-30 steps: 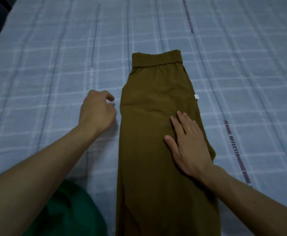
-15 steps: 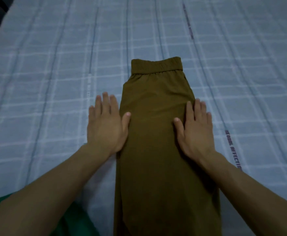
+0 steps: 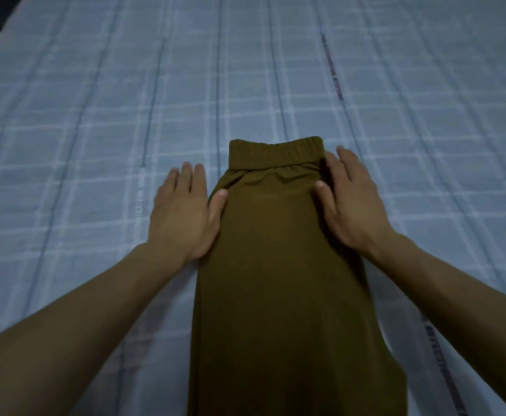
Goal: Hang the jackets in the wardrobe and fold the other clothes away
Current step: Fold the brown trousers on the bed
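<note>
So the olive-brown lightweight trousers with the elastic gathered waistband [image 3: 278,265] are lying lengthwise on the pale blue checked bedsheet [image 3: 95,115], already doubled leg over leg, waistband at the far end and the legs running off the bottom of the view. The left hand [image 3: 182,214] is flat with fingers straight, mostly on the sheet just beside the trousers' left edge, thumb lying over onto the fabric. The right hand [image 3: 350,202] is flat too, palm down on the right edge just below the waistband. Neither hand grips anything, it's pure pressing. What I'd worry about: this fabric looks thin and slippery, so pushing along it with flat palms could shove the top layer off the bottom one and leave the side seams misaligned. Also, with only the left thumb on the cloth, that edge can creep sideways. And the leg ends are out of sight, so I can't tell if they're lined up, which would make the next fold come out crooked.
</note>
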Tool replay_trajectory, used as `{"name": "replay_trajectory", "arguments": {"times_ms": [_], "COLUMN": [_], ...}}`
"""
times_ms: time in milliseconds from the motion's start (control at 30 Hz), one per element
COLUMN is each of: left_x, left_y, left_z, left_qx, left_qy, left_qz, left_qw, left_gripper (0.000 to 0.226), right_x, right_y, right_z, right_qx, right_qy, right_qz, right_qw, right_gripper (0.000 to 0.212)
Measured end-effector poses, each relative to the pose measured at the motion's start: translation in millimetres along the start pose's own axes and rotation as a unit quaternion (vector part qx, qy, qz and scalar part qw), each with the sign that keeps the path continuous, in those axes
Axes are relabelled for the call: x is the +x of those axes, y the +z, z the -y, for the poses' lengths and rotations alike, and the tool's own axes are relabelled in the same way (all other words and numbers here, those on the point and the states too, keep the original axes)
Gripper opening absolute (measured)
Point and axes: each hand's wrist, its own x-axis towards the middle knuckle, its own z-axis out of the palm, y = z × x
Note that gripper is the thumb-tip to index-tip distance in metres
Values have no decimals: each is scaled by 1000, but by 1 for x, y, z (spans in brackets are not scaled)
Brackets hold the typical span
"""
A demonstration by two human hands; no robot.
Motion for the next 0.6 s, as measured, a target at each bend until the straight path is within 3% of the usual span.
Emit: {"name": "replay_trajectory", "arguments": {"times_ms": [67, 233, 400, 500, 600], "left_x": [18, 53, 60, 49, 25], "left_y": [0, -5, 2, -6, -21], "left_z": [-15, -39, -43, -49, -50], "left_qx": [-80, -302, -253, -292, -353], "left_qy": [1, -81, -81, -72, -64], "left_qz": [-27, 0, 8, -22, -41], "left_qw": [996, 950, 964, 953, 933], "left_gripper": [59, 67, 47, 33, 33], "right_x": [20, 47, 43, 35, 21], "right_y": [9, 14, 6, -8, -29], "right_z": [12, 25, 19, 17, 17], "right_qx": [28, 114, 176, 216, 271], "right_qy": [10, 85, 123, 112, 94], "right_qz": [22, -13, 12, 6, 15], "right_qw": [999, 990, 977, 970, 958], "right_gripper": [60, 66, 44, 26, 25]}}
